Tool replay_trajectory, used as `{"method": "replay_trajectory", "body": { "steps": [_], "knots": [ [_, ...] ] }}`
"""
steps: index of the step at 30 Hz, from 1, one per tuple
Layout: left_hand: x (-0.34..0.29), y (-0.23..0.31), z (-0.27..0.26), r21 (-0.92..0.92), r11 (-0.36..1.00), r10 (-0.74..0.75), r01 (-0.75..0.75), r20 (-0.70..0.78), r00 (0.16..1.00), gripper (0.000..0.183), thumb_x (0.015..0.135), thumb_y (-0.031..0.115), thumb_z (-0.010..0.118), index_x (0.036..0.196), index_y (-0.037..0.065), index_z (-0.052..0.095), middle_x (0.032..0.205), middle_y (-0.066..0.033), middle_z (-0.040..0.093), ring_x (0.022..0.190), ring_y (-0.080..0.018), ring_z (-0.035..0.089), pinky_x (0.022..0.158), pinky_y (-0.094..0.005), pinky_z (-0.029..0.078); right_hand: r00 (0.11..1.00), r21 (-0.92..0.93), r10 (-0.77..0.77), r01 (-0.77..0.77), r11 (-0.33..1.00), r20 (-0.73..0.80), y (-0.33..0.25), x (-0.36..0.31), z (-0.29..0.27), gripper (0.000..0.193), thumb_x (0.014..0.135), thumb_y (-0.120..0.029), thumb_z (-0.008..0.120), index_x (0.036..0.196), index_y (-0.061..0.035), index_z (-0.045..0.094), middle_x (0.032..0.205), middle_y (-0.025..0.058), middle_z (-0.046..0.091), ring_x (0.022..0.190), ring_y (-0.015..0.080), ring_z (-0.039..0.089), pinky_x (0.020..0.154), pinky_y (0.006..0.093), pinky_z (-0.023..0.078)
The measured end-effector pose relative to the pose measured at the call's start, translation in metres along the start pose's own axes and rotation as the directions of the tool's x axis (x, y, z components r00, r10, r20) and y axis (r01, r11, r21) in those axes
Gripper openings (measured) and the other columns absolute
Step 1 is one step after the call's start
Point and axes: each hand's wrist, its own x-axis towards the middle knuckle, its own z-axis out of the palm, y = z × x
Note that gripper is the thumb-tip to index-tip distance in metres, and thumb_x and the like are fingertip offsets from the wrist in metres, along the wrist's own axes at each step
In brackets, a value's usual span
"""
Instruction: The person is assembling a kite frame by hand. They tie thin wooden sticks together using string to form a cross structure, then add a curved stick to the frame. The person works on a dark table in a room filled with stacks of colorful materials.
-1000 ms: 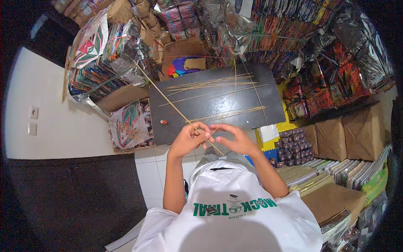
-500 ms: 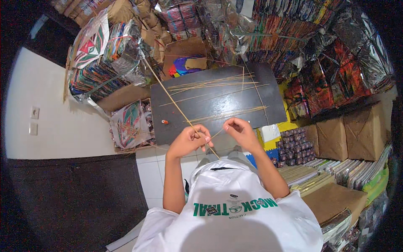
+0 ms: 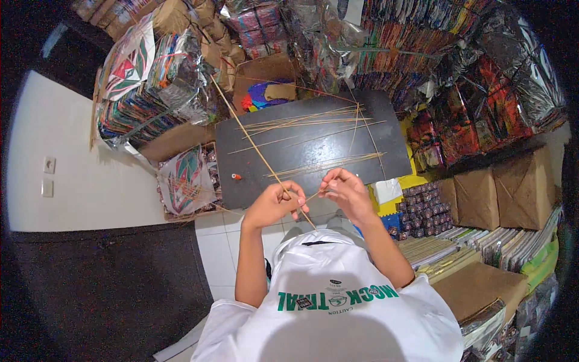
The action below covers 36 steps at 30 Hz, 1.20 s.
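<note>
A long thin bamboo stick (image 3: 250,140) slants from the upper left down to my waist. My left hand (image 3: 275,205) is closed around its lower part, thumb against the fingers. Between the hands runs a short thin strand (image 3: 312,195) crossing the stick; whether it is thread or a fine sliver I cannot tell. My right hand (image 3: 348,193) pinches its other end, fingers curled. Ahead of both hands, a dark table (image 3: 241,196) bears several loose thin bamboo sticks (image 3: 325,163) in two groups. A small orange thread spool (image 3: 236,177) lies near its left edge.
An open box (image 3: 215,160) with a patterned sheet and sticks is left of the table. Stacked wrapped bundles (image 3: 392,54) crowd the far side. At right stand brown paper packages (image 3: 476,199) and small dark boxes (image 3: 427,208). A white wall (image 3: 90,151) is at left.
My right hand has turned slightly, its fingers now more spread over the strand. The long stick's far end has shifted a little to the right; my left hand keeps its grip.
</note>
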Motion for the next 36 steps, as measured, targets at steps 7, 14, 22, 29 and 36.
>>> {"method": "replay_trajectory", "body": {
  "steps": [7,14,22,29,36],
  "knots": [
    [0.005,0.001,0.002,-0.003,1.000,-0.006,0.006,-0.046,0.999,0.009,0.093,0.009,0.065,0.097,0.002,0.061,0.085,-0.0091,0.074,0.064,-0.0081,0.063,0.060,-0.0232,0.050,0.973,-0.213,-0.141,0.101,0.972,-0.182,0.009,0.002,0.011,0.024,0.088,-0.005,0.074,0.107,-0.0030,0.061,0.095,0.0039,0.066,0.088,0.0109,0.065,0.080,0.0271,0.055],
    [0.007,-0.005,-0.001,-0.044,0.997,0.058,-0.061,-0.071,0.996,0.011,0.094,0.009,0.064,0.100,0.001,0.060,0.086,-0.0097,0.073,0.069,-0.0096,0.065,0.063,-0.0248,0.053,0.967,-0.165,-0.155,0.122,0.979,-0.204,-0.001,0.001,0.019,0.033,0.088,0.001,0.071,0.119,0.0026,0.058,0.106,0.0155,0.070,0.095,0.0190,0.069,0.087,0.0322,0.060],
    [0.007,-0.003,0.001,-0.071,0.994,0.076,-0.082,-0.094,0.993,0.013,0.096,0.014,0.066,0.101,0.005,0.059,0.086,-0.0075,0.074,0.067,-0.0081,0.063,0.058,-0.0221,0.047,0.958,-0.157,-0.149,0.112,0.981,-0.245,-0.004,0.000,0.018,0.031,0.090,0.001,0.068,0.119,0.0031,0.056,0.105,0.0173,0.070,0.093,0.0211,0.070,0.085,0.0344,0.061],
    [0.007,-0.004,-0.005,-0.001,0.999,0.050,-0.051,-0.183,0.982,0.023,0.095,0.018,0.067,0.113,0.003,0.064,0.088,-0.0074,0.075,0.065,-0.0056,0.061,0.055,-0.0195,0.043,0.940,-0.133,-0.182,0.149,0.980,-0.287,-0.005,-0.001,0.006,0.024,0.090,-0.002,0.068,0.111,0.0018,0.056,0.100,0.0148,0.069,0.088,0.0198,0.069,0.081,0.0339,0.060],
    [-0.009,-0.013,-0.026,0.030,1.000,0.007,0.000,-0.261,0.965,0.025,0.091,0.016,0.071,0.110,0.000,0.071,0.088,-0.0068,0.076,0.064,-0.0051,0.063,0.053,-0.0193,0.042,0.786,-0.117,-0.459,0.454,0.883,-0.414,-0.044,-0.010,-0.038,0.025,0.091,0.000,0.066,0.113,-0.0013,0.056,0.100,0.0124,0.069,0.088,0.0182,0.069,0.083,0.0331,0.059]
  ]
}}
